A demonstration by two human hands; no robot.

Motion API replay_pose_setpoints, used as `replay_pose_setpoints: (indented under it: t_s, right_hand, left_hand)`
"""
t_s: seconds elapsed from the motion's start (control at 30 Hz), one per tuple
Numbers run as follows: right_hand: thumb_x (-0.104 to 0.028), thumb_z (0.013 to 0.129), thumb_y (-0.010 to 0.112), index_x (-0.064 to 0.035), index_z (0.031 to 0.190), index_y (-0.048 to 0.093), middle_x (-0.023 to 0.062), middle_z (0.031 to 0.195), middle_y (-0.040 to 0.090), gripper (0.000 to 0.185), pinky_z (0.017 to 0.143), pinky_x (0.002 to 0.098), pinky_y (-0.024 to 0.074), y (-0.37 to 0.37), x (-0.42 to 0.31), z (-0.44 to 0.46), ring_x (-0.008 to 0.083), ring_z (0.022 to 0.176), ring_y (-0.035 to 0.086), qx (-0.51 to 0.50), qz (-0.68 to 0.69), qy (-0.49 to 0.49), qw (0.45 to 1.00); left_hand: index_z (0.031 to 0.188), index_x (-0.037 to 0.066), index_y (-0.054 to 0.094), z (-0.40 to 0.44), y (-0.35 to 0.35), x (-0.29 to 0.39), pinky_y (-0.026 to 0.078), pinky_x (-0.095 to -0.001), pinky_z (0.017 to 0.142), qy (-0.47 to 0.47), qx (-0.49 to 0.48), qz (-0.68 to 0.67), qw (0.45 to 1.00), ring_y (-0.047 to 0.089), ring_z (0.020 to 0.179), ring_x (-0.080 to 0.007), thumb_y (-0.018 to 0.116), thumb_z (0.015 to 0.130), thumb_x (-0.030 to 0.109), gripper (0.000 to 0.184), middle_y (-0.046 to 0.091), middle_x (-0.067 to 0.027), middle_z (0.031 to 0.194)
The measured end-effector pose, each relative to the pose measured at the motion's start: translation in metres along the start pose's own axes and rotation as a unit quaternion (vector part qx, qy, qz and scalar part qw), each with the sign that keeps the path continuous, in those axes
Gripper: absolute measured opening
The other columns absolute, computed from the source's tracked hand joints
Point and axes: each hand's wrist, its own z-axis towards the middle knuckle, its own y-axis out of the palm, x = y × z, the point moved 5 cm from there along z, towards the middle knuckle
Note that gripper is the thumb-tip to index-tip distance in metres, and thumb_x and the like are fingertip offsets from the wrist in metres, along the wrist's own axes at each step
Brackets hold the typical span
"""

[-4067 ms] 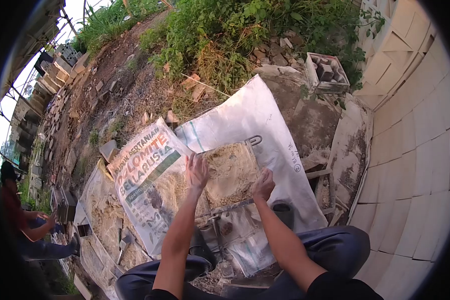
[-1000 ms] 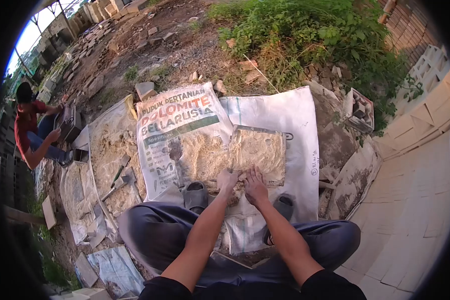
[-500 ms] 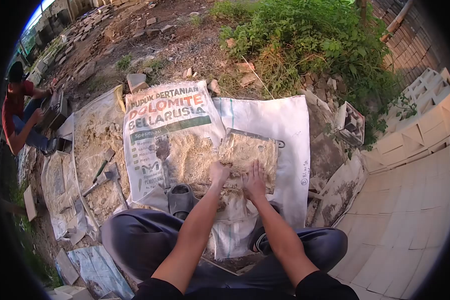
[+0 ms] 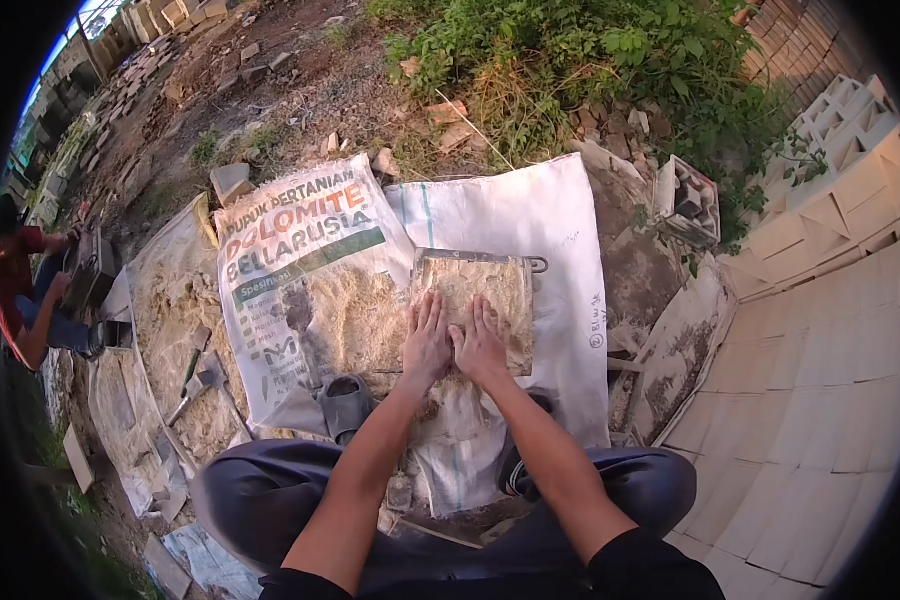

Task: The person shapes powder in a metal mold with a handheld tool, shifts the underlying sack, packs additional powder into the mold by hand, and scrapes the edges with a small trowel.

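My left hand (image 4: 427, 342) lies flat with its fingers stretched forward on the pale, damp-looking sandy mix (image 4: 475, 282). Beside it, my right hand (image 4: 479, 345) presses on the same mix, fingers extended and thumb close to the left hand. The mix fills a shallow rectangular mould (image 4: 470, 256) with a dark metal edge and a small loop at its far right corner. Under the mould lies a white woven sack (image 4: 568, 300). More loose mix (image 4: 358, 310) is heaped to the left on a printed dolomite sack (image 4: 295, 225). The mould's near edge is partly hidden by my hands.
Hand tools (image 4: 196, 392) lie on a sandy sheet to the left. A grey sandal (image 4: 347, 408) stands by my left knee. Another person (image 4: 32, 290) crouches at far left with a block. Pale patterned blocks (image 4: 840, 200) and a patterned block (image 4: 688, 205) stand at right.
My left hand has gone from closed fingers at the mould's left side to lying flat on the mix. My right hand has shifted slightly left and forward. The view has turned a little.
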Motion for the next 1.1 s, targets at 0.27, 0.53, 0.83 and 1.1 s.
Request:
replay_pose_setpoints:
  t_s: [0.27,0.53,0.83,1.1]
  right_hand:
    - [-0.038,0.094,0.035,0.0024,0.14,0.027,0.017,0.147,0.025,0.062,0.112,0.048,0.0095,-0.018,0.035,0.006,0.0274,0.139,0.019,-0.042,0.052,0.025,0.997]
    - [-0.035,0.094,0.037,0.0007,0.141,0.026,0.0145,0.148,0.025,0.061,0.111,0.0496,0.0117,-0.023,0.053,0.013,0.0277,0.138,0.021,0.045,0.003,0.056,0.997]
    - [-0.038,0.095,0.032,0.0005,0.144,0.016,0.0121,0.152,0.013,0.065,0.112,0.0512,0.0067,-0.012,0.08,0.008,0.0265,0.141,0.01,0.035,0.037,0.068,0.996]
    - [-0.037,0.092,0.038,-0.0024,0.145,0.016,0.0134,0.152,0.013,0.066,0.112,0.0507,0.0046,-0.014,0.041,0.01,0.0286,0.14,0.012,0.059,0.037,0.01,0.997]
  left_hand:
    - [0.142,-0.002,0.022,0.003,-0.009,0.009,0.009,-0.0456,0.113,-0.008,-0.037,0.019,0.999,0.01,0.141,-0.0298,0.036,0.092,0.035,0.063,0.016,-0.0152,0.151]
    - [0.143,0.0,0.021,0.01,-0.004,0.025,0.003,-0.0511,0.112,0.033,-0.007,0.047,0.998,0.009,0.141,-0.0302,0.038,0.092,0.038,0.066,0.015,-0.0142,0.151]
    - [0.144,0.009,0.025,0.04,0.016,0.055,0.003,-0.0501,0.113,0.143,-0.042,0.012,0.989,0.011,0.141,-0.0224,0.028,0.095,0.033,0.055,0.019,-0.0032,0.152]
    - [0.144,0.003,0.018,0.013,-0.003,0.029,0.004,-0.0461,0.114,-0.015,0.013,0.008,1.0,0.008,0.141,-0.0272,0.027,0.095,0.038,0.061,0.014,-0.0112,0.152]
